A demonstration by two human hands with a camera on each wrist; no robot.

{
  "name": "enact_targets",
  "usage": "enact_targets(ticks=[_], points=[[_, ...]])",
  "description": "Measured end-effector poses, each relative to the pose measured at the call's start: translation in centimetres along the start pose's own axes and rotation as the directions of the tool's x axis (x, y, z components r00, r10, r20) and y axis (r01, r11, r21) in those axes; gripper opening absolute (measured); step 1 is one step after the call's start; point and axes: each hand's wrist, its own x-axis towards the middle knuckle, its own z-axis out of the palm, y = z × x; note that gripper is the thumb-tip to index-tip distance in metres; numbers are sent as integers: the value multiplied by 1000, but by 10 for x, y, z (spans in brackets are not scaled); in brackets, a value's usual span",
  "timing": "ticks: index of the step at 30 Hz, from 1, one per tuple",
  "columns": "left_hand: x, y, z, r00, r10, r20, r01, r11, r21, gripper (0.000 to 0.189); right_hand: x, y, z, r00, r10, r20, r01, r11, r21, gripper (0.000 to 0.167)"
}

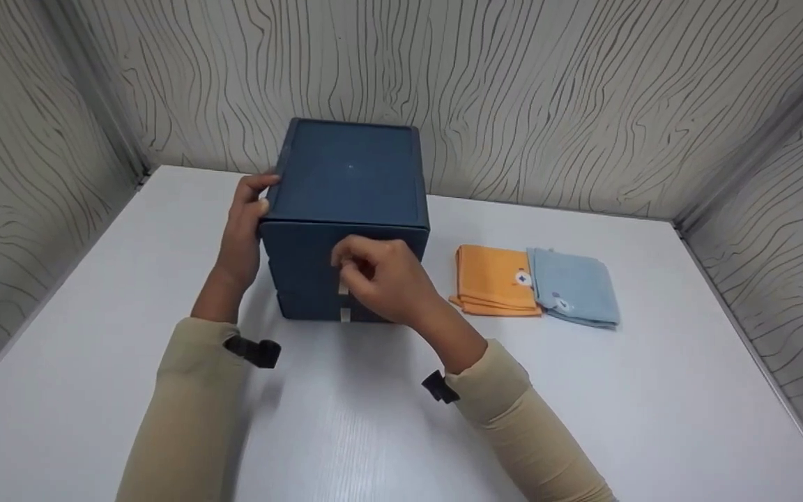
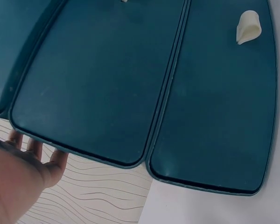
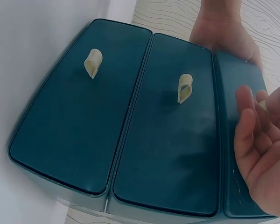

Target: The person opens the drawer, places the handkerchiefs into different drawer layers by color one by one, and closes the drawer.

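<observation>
A dark blue box (image 1: 353, 171) with stacked drawers stands on the white table. Cream loop tabs (image 3: 185, 87) stick out from the fronts of the two lower drawers (image 3: 168, 140). At the top drawer (image 3: 238, 70), my right hand (image 1: 387, 279) pinches a cream pull tab (image 3: 262, 105) between thumb and forefinger; most of that tab is hidden by the fingers. My left hand (image 1: 241, 226) rests against the box's left side near the top edge, its fingers (image 2: 35, 148) touching the side. All the drawers look closed.
Right of the box lie a folded orange towel (image 1: 495, 275) and a folded light blue towel (image 1: 576, 286), side by side and touching. Wood-patterned panels (image 1: 513, 97) enclose the white table (image 1: 652, 404) at the back and both sides.
</observation>
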Motion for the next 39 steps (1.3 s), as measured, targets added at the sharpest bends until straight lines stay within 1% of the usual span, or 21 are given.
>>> enact_targets(ticks=[7,15,18,23,26,28,31,36,39], points=[[0,1,1,1000,-5,5,5,1000,-26,41,3,4,0,1000,-10,-15,10,1000,3,20],[-1,0,1,1000,-8,-7,8,999,-53,40,3,5,4,1000,-9,-14,9,1000,-17,19],[-2,0,2,1000,-17,-11,17,999,-50,40,-2,4,6,999,-35,-23,34,999,-39,20],[-2,2,3,1000,-21,-23,20,999,-38,39,-13,1,10,994,-108,-20,106,993,-59,20],[-1,3,4,1000,-15,-23,15,999,-35,39,-17,1,12,993,-118,-6,117,989,-95,17],[0,4,4,1000,-15,-25,14,999,-33,39,-20,2,14,994,-106,2,105,987,-125,14],[-1,4,4,999,-18,-28,17,999,-32,40,-23,6,16,998,-61,12,62,986,-156,13],[-2,4,4,1000,-13,-17,13,999,-31,40,-26,11,18,1000,13,18,-8,971,-237,16],[-2,4,4,1000,-17,-14,17,999,-28,40,-27,13,20,998,57,26,-48,963,-267,20]])
